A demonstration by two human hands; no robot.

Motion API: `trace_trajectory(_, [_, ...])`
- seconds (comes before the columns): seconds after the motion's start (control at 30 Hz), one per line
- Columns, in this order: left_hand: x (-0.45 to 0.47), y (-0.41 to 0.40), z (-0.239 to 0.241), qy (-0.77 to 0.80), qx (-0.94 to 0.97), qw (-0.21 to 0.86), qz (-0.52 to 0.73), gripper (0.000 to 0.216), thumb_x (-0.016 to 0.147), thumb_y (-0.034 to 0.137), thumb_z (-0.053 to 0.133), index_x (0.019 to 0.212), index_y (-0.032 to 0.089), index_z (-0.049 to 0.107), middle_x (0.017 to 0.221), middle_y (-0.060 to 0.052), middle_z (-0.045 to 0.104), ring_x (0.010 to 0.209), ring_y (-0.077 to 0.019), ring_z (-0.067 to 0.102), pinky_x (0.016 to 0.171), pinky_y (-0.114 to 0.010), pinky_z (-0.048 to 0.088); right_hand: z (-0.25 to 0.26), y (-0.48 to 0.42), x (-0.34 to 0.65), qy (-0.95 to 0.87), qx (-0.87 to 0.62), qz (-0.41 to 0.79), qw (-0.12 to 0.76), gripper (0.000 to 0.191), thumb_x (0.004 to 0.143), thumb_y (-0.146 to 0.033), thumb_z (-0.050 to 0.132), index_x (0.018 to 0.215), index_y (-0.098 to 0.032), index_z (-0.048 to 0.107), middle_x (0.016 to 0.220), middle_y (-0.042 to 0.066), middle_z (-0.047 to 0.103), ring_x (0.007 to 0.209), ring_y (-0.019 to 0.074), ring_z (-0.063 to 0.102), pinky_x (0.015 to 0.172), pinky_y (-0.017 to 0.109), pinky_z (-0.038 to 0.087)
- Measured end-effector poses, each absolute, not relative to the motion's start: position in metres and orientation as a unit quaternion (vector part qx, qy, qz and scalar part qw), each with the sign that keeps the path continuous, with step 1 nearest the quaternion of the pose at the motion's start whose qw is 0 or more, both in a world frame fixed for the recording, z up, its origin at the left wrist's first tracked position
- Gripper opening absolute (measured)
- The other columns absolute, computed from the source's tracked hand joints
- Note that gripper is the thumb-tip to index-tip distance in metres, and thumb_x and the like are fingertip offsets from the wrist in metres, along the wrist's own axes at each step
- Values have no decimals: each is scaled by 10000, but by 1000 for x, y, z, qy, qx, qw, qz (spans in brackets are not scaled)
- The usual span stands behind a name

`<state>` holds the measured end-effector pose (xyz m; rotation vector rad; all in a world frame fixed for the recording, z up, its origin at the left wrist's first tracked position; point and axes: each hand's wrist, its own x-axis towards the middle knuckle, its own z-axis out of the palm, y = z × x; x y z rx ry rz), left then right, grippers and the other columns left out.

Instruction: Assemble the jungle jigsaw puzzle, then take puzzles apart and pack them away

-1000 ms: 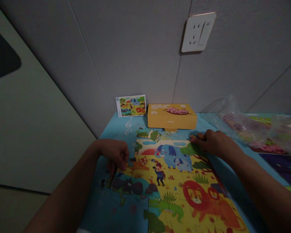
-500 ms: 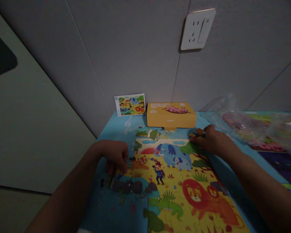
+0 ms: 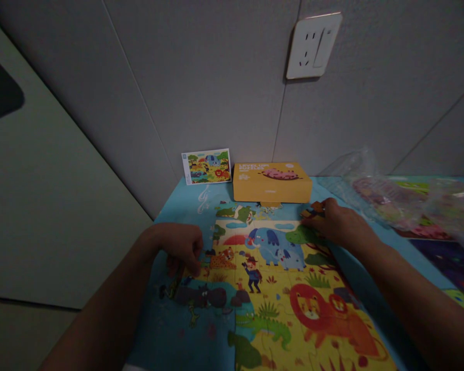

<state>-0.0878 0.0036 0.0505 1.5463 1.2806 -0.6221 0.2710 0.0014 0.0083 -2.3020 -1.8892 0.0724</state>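
Observation:
A partly joined jigsaw puzzle [image 3: 272,288] with elephants, lions and a crocodile lies on the blue table. At its upper right corner, my right hand [image 3: 334,221] pinches a puzzle piece [image 3: 313,208] with brown and dark parts; more than one piece may be in the fingers. My left hand [image 3: 183,247] rests at the puzzle's left edge beside the leopard, fingers curled downward. Whatever it may hold is hidden under the fingers. Loose puzzle pieces [image 3: 235,212] lie just beyond the puzzle's top edge, in front of the box.
A yellow puzzle box [image 3: 271,185] stands near the wall. Left of it a picture card [image 3: 208,167] of the same scene leans upright. Clear plastic bags [image 3: 394,198] lie at the right, near a dark blue sheet or puzzle [image 3: 444,263]. A wall socket [image 3: 314,46] is above.
The piece in my right hand has turned slightly between the fingers. My left hand stays in nearly the same place, and the view has shifted a little.

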Motion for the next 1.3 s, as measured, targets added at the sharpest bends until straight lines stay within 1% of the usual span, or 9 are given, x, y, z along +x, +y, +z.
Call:
trace_trajectory(0.17, [-87,5,49,536,634,489,-268,293,547,387,829,537,170,631,505,-29,644,423,-160,586,424,-254,477,14,0,267,-632,-774,28,40,513,833,-493,608,1128,-79,533,989,238,698,909,367,677,627,343,425])
trace_trajectory(0.27, [-86,3,50,536,638,477,-280,317,602,412,792,482,166,632,520,-57,659,421,-153,573,421,-255,466,14,-1,266,-638,-768,23,52,482,846,-469,595,1124,-79,536,970,240,702,888,364,681,613,338,415])
trace_trajectory(0.47, [-87,0,52,546,668,430,-266,378,606,422,779,415,168,574,441,-38,592,374,-140,511,386,-249,427,24,-2,259,-623,-763,12,172,314,883,-368,513,1077,-129,577,830,172,711,798,326,682,613,340,417])
trace_trajectory(0.53, [-86,1,51,535,693,417,-244,410,595,454,789,425,172,544,408,-16,551,353,-132,483,369,-240,394,24,-5,247,-623,-726,81,279,309,859,-391,544,1071,-166,564,820,128,708,757,286,677,609,328,435])
trace_trajectory(0.6, [-81,3,48,510,723,430,-180,428,618,508,771,482,178,534,402,12,521,354,-122,468,367,-226,360,20,-11,230,-617,-641,234,392,326,830,-450,577,1033,-198,535,829,85,705,681,230,662,577,305,458])
trace_trajectory(0.7, [-65,3,39,469,754,459,-9,390,687,543,726,666,173,604,482,38,532,418,-101,465,409,-207,328,5,-23,201,-557,-509,469,458,410,757,-528,654,964,-218,482,736,19,675,561,170,616,515,276,470])
trace_trajectory(0.8, [-46,1,27,423,779,449,112,358,730,505,717,762,162,619,543,58,486,486,-76,409,460,-194,293,-6,-31,181,-545,-464,549,432,409,742,-516,684,927,-218,474,602,-33,614,460,121,538,450,235,412])
trace_trajectory(1.03, [-37,-1,13,405,805,416,120,377,833,470,595,638,155,524,534,61,371,492,-72,317,461,-208,231,-8,-30,181,-563,-460,548,413,334,790,-482,632,892,-216,460,591,-31,622,453,110,541,441,217,395])
trace_trajectory(1.3, [-40,2,16,379,793,467,95,376,865,475,541,885,132,695,599,17,556,517,-97,446,501,-206,327,-8,-28,184,-570,-475,540,397,324,792,-485,627,870,-221,457,542,-57,579,418,103,510,409,199,380])
